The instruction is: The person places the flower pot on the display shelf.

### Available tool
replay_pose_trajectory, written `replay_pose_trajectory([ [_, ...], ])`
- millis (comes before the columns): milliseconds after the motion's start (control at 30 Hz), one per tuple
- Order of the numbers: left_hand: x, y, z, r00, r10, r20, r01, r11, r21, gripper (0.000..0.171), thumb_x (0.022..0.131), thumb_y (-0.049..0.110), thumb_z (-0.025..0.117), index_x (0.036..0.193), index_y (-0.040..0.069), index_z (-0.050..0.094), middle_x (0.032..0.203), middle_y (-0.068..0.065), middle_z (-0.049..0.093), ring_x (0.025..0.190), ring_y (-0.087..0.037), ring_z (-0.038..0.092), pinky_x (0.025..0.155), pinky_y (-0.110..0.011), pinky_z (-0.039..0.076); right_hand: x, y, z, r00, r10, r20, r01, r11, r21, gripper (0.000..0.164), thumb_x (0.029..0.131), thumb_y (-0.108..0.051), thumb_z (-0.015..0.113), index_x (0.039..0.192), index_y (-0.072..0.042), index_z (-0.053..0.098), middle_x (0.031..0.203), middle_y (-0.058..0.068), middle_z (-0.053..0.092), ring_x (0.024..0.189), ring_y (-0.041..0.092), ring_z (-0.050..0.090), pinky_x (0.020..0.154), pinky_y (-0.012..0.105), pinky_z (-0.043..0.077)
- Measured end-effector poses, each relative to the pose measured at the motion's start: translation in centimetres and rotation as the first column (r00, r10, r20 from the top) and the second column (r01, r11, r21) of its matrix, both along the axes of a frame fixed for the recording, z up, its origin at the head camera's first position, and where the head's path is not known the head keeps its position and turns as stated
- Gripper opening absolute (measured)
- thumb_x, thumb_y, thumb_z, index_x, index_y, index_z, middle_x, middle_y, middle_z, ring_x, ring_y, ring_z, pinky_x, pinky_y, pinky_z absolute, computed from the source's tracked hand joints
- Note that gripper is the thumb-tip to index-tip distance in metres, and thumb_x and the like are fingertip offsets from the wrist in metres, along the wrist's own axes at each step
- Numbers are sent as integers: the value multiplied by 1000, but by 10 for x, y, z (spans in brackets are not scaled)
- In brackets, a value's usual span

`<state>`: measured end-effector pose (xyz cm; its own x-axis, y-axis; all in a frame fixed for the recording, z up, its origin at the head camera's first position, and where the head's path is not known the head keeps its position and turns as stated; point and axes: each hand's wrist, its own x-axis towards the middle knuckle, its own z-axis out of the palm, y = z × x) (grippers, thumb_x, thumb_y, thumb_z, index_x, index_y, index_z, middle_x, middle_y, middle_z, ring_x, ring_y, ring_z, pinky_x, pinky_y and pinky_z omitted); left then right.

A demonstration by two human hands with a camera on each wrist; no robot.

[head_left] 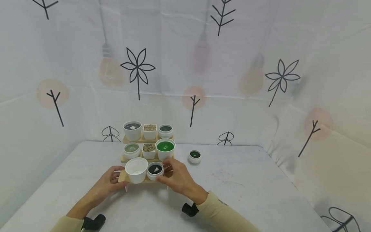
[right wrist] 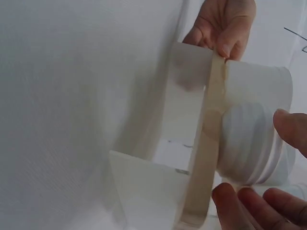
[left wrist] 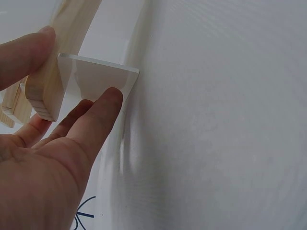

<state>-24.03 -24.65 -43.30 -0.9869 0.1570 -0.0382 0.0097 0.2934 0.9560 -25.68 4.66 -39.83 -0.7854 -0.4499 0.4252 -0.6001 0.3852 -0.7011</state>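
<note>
A wooden shelf board [left wrist: 72, 33] on white legs [head_left: 126, 188] forms the front tier of a stepped stand. My left hand [head_left: 112, 180] grips the board's left end, thumb against its edge and other fingers around and below it, close to a white leg panel [left wrist: 91, 79]. On this tier stand a large white cup [head_left: 136, 170] and, to its right, a small ribbed white jar [head_left: 155, 169] with dark contents. My right hand [head_left: 175, 175] holds that small jar between thumb and fingers, near the board's right end.
Behind, two higher tiers carry white cups, among them a green-filled cup [head_left: 165, 147], a square cup [head_left: 149, 150] of grains and a grey-filled cup [head_left: 132, 130]. Another small jar [head_left: 194, 157] stands right of the stand on the white table [head_left: 246, 187]. A printed cloth [head_left: 174, 64] hangs behind.
</note>
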Motion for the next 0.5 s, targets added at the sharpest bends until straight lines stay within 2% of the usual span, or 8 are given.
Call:
replay_pose_trajectory([
  [200,1,1,1,1000,-7,-6,7,1000,3,73,82,20,76,135,2,30,140,-31,40,125,-41,47,94,-43,50,0,7,7,999,14,-45,-14,1000,11,39,76,-20,82,104,-3,60,92,6,65,84,23,67,75,29,57],
  [300,1,1,2,1000,-11,-9,11,1000,8,72,82,19,76,135,2,30,140,-31,41,125,-41,47,94,-42,50,1,10,10,997,9,-75,-8,1000,14,35,78,-20,80,102,-3,61,88,7,66,80,18,66,72,26,57],
  [500,1,0,2,1000,-12,-9,12,1000,13,71,82,18,75,135,1,30,139,-31,42,125,-41,48,94,-42,50,1,18,19,994,-13,-108,13,1000,4,33,80,-20,78,102,-1,62,88,7,66,77,12,64,70,31,58],
])
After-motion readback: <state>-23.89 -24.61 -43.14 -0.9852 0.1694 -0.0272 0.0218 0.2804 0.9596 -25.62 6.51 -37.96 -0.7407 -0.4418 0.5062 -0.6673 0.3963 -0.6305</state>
